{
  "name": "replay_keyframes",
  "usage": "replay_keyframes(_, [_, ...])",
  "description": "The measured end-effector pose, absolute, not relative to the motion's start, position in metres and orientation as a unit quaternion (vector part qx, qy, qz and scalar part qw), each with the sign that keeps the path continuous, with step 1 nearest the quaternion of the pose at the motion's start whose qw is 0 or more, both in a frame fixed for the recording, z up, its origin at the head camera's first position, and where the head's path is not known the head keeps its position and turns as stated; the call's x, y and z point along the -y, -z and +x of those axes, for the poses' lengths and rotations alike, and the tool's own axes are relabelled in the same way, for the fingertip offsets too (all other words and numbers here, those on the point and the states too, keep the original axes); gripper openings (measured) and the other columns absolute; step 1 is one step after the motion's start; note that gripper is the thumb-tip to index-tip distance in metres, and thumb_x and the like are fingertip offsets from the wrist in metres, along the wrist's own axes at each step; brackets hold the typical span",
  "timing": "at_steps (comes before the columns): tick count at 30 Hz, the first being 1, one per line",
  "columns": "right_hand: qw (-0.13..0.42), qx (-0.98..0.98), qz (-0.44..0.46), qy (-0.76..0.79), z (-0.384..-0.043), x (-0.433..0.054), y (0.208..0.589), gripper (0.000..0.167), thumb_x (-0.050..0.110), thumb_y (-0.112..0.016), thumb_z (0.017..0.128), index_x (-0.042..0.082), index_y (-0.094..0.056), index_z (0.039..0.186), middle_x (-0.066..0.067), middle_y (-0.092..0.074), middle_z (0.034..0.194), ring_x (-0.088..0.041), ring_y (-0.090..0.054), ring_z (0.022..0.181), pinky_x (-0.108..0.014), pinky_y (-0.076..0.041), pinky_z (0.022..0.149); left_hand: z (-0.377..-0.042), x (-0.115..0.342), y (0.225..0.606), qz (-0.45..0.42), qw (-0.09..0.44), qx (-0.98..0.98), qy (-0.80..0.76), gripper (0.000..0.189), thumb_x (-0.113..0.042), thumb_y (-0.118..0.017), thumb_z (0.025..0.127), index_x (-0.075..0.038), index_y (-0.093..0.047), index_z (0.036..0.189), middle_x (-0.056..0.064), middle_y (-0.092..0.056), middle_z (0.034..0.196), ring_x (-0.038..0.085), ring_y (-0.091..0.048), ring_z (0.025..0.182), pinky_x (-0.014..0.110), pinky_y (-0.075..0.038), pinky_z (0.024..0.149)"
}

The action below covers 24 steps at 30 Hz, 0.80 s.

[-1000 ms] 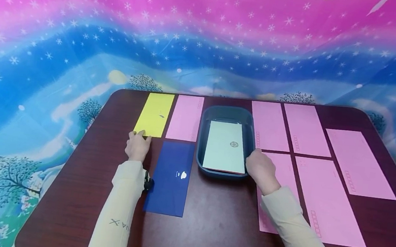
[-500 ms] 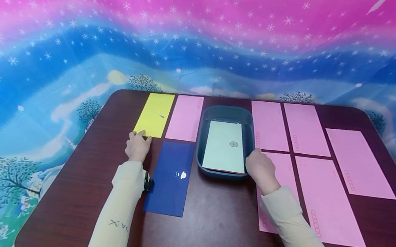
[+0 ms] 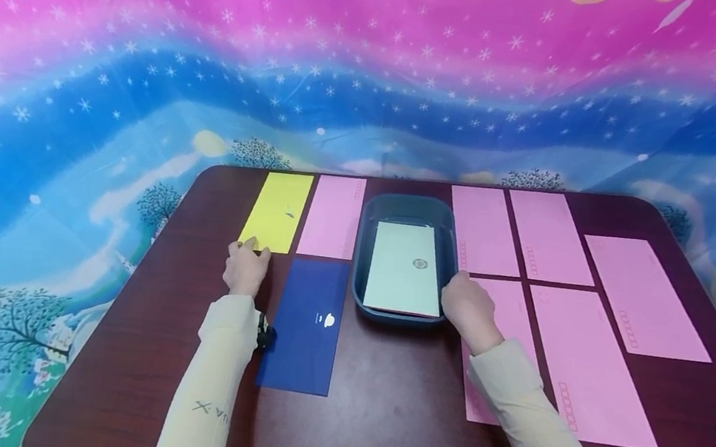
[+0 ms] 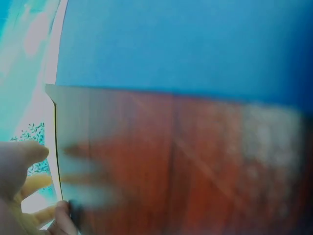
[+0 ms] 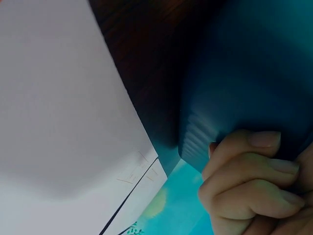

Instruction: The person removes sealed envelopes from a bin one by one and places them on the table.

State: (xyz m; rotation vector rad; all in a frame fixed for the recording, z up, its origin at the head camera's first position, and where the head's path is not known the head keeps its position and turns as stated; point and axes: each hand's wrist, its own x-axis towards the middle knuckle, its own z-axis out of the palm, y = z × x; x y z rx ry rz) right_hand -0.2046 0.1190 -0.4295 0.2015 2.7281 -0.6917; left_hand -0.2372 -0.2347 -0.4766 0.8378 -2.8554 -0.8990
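My left hand [image 3: 247,269] touches the near edge of a yellow envelope [image 3: 281,207] with its fingertips, at the table's far left. In the left wrist view the fingers [image 4: 34,152] look apart and loosely bent; part of that view is blurred. My right hand [image 3: 471,308] grips the right rim of a dark blue-green plastic basin [image 3: 360,276], with fingers [image 5: 244,181] curled against its outer wall in the right wrist view. Its thumb is hidden there. Inside the basin lies a pale mint envelope [image 3: 398,277] with a round mark, a thin red edge showing beneath it.
Near my left forearm lies a dark blue envelope [image 3: 303,329]. A pink envelope [image 3: 333,217] sits between the yellow one and the basin. Several more pink envelopes [image 3: 595,364] are spread to the right. A patterned cloth [image 3: 377,69] hangs behind the dark brown table [image 3: 367,418].
The head view has shifted very slightly. Both hands, the basin and the envelopes keep their places on the table.
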Motion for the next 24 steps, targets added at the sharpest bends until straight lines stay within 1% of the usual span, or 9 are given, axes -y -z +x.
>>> replay_keyframes(2, [0.161, -0.954, 0.071, 0.243, -0.204, -0.119, 0.429, 0.042, 0.013, -0.035, 0.100, -0.017, -0.040, 0.128, -0.024, -0.057, 0.089, -0.030, -0.058, 0.074, -0.030, -0.043, 0.057, -0.236, 0.234, 0.475, 0.282, 0.041, 0.908, 0.308, 0.050, -0.031, -0.045, 0.097, -0.009, -0.041, 0.142, 0.023, -0.038, 0.140, 0.043, -0.054, 0.111, 0.057, -0.045, 0.092])
replay_keyframes(4, [0.160, -0.954, 0.071, 0.243, -0.204, -0.118, 0.429, 0.042, 0.013, -0.035, 0.100, -0.017, -0.040, 0.128, -0.024, -0.058, 0.090, -0.030, -0.058, 0.075, -0.031, -0.043, 0.057, -0.236, 0.232, 0.471, 0.288, 0.069, 0.899, 0.322, 0.046, -0.028, -0.046, 0.097, -0.007, -0.045, 0.138, 0.023, -0.045, 0.133, 0.043, -0.057, 0.106, 0.056, -0.046, 0.089])
replay_keyframes(7, [0.159, -0.955, 0.071, 0.241, -0.204, -0.119, 0.429, 0.042, 0.013, -0.035, 0.100, -0.017, -0.040, 0.128, -0.025, -0.058, 0.091, -0.031, -0.058, 0.076, -0.032, -0.044, 0.058, -0.238, 0.225, 0.463, 0.277, 0.102, 0.899, 0.324, 0.035, -0.025, -0.048, 0.095, -0.006, -0.055, 0.124, 0.020, -0.057, 0.122, 0.040, -0.060, 0.103, 0.053, -0.047, 0.086])
replay_keyframes(9, [0.158, -0.955, 0.072, 0.241, -0.205, -0.120, 0.429, 0.042, 0.013, -0.035, 0.099, -0.017, -0.040, 0.128, -0.025, -0.058, 0.092, -0.031, -0.057, 0.076, -0.032, -0.044, 0.059, -0.240, 0.216, 0.456, 0.256, 0.113, 0.904, 0.323, 0.029, -0.023, -0.050, 0.094, -0.007, -0.061, 0.115, 0.015, -0.064, 0.115, 0.036, -0.062, 0.102, 0.052, -0.048, 0.085])
replay_keyframes(11, [0.159, -0.954, 0.073, 0.243, -0.205, -0.120, 0.430, 0.041, 0.013, -0.035, 0.099, -0.017, -0.040, 0.127, -0.024, -0.058, 0.090, -0.031, -0.057, 0.076, -0.032, -0.044, 0.059, -0.240, 0.203, 0.449, 0.229, 0.119, 0.911, 0.322, 0.024, -0.023, -0.052, 0.093, -0.009, -0.065, 0.108, 0.011, -0.069, 0.109, 0.032, -0.065, 0.098, 0.051, -0.049, 0.083])
replay_keyframes(14, [0.160, -0.953, 0.073, 0.245, -0.205, -0.120, 0.430, 0.041, 0.013, -0.035, 0.099, -0.017, -0.041, 0.127, -0.023, -0.056, 0.087, -0.030, -0.057, 0.075, -0.031, -0.043, 0.058, -0.237, 0.179, 0.436, 0.180, 0.112, 0.922, 0.325, 0.023, -0.025, -0.054, 0.094, -0.010, -0.067, 0.104, 0.009, -0.071, 0.103, 0.029, -0.066, 0.089, 0.049, -0.050, 0.077])
replay_keyframes(17, [0.159, -0.954, 0.073, 0.244, -0.206, -0.120, 0.431, 0.040, 0.013, -0.036, 0.099, -0.017, -0.041, 0.126, -0.022, -0.056, 0.084, -0.030, -0.057, 0.074, -0.030, -0.043, 0.056, -0.229, 0.151, 0.425, 0.124, 0.099, 0.933, 0.322, 0.021, -0.025, -0.055, 0.094, -0.011, -0.068, 0.100, 0.008, -0.072, 0.096, 0.026, -0.067, 0.082, 0.044, -0.051, 0.071])
replay_keyframes(22, [0.161, -0.954, 0.072, 0.242, -0.206, -0.120, 0.431, 0.040, 0.013, -0.036, 0.099, -0.017, -0.041, 0.126, -0.023, -0.056, 0.085, -0.031, -0.057, 0.074, -0.031, -0.043, 0.057, -0.213, 0.107, 0.414, 0.035, 0.053, 0.952, 0.300, 0.019, -0.028, -0.057, 0.094, -0.013, -0.069, 0.097, 0.004, -0.073, 0.090, 0.018, -0.067, 0.076, 0.033, -0.051, 0.064])
replay_keyframes(24, [0.160, -0.955, 0.071, 0.241, -0.206, -0.120, 0.431, 0.041, 0.012, -0.035, 0.099, -0.017, -0.041, 0.126, -0.023, -0.057, 0.087, -0.031, -0.057, 0.075, -0.032, -0.044, 0.058, -0.207, 0.093, 0.414, 0.004, 0.033, 0.961, 0.275, 0.022, -0.031, -0.058, 0.094, -0.012, -0.069, 0.097, 0.003, -0.073, 0.088, 0.016, -0.065, 0.072, 0.031, -0.050, 0.062])
